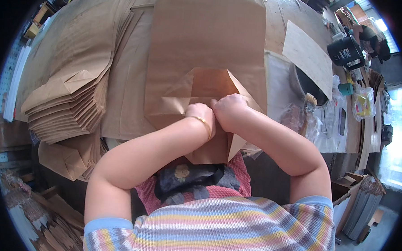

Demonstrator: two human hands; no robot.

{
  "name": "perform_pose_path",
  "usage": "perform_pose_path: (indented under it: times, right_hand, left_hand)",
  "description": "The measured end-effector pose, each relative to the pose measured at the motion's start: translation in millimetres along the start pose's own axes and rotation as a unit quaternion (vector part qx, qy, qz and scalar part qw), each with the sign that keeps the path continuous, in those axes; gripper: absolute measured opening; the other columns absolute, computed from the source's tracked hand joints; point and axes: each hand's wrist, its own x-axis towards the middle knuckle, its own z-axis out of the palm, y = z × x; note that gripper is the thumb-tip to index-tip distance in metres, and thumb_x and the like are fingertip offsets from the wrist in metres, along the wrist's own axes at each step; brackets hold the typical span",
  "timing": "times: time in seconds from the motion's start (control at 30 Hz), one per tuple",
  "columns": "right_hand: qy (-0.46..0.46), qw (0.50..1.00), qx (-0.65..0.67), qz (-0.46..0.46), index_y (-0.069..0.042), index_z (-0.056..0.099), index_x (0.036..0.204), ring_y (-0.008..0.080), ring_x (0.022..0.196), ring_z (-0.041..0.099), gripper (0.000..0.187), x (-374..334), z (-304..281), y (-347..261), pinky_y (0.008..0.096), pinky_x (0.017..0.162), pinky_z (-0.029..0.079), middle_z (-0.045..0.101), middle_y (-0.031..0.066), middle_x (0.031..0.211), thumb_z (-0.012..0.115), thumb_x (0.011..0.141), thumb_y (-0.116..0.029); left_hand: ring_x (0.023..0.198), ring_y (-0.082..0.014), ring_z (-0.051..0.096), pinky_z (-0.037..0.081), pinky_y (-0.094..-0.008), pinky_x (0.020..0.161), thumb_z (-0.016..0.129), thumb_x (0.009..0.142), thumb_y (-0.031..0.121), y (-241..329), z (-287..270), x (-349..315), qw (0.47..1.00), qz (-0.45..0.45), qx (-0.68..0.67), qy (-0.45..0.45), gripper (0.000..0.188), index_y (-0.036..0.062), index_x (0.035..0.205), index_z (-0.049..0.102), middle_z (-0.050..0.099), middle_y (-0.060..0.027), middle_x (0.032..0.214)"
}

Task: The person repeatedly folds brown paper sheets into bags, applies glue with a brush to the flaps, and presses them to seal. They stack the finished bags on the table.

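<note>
At the near edge of the table (277,21) | paper bag (204,40) lies with folded end reaching past it | left hand (201,113) and right hand (230,110) side by side on that end, fingers curled, cannot tell if gripping | both arms (157,148) bent outward

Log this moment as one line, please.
Left hand: curled on brown paper bag | Right hand: curled, same bag | Bag end: opened out | Picture left: stacked paper bags
</note>
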Motion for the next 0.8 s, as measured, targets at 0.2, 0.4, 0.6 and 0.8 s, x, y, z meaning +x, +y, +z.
perform_pose_path:
  times: [0.2,0.4,0.6,0.8]
  right_hand:
    - [0.049,0.988,0.035,0.139,-0.012,0.051,0.126,0.0257,0.106,0.065,0.058,-29,25,26,0.0375,0.082,0.055,0.064,0.0136,0.115,0.074,0.072,-0.011]
    - [0.114,0.98,0.139,0.088,-0.007,0.058,0.111,0.0317,0.102,0.063,0.048,-24,40,56,0.0408,0.082,0.053,0.063,0.0152,0.108,0.073,0.066,-0.007]
    - [0.048,0.954,0.28,-0.097,-0.005,0.064,0.093,0.0305,0.094,0.064,0.03,-61,41,58,0.0405,0.079,0.052,0.065,0.0137,0.096,0.074,0.069,-0.019]
    - [0.253,0.899,0.357,-0.025,-0.003,0.065,0.074,0.0348,0.073,0.063,0.014,-38,55,59,0.0415,0.068,0.051,0.063,0.0178,0.071,0.069,0.076,-0.016]
  left_hand:
    - [0.091,-0.0224,0.068,0.057,-0.0342,0.069,0.067,0.078,0.015,-81,79,5,0.946,-0.167,0.237,0.145,0.04,0.0095,0.117,0.059,0.065,-0.0082,0.105]
    - [0.097,-0.018,0.066,0.057,-0.0323,0.069,0.058,0.082,0.011,-90,41,-10,0.93,-0.016,0.149,0.334,0.019,0.009,0.1,0.063,0.067,-0.0119,0.089]
    - [0.107,-0.0354,0.061,0.048,-0.0428,0.094,0.063,0.071,0.007,-115,18,-27,0.954,0.109,-0.193,0.2,0.047,0.0027,0.118,0.061,0.065,-0.0216,0.11]
    - [0.108,-0.0361,0.06,0.047,-0.0398,0.096,0.066,0.066,0.009,-116,-15,-33,0.968,0.159,-0.193,0.012,0.055,0.0054,0.121,0.06,0.063,-0.023,0.112]
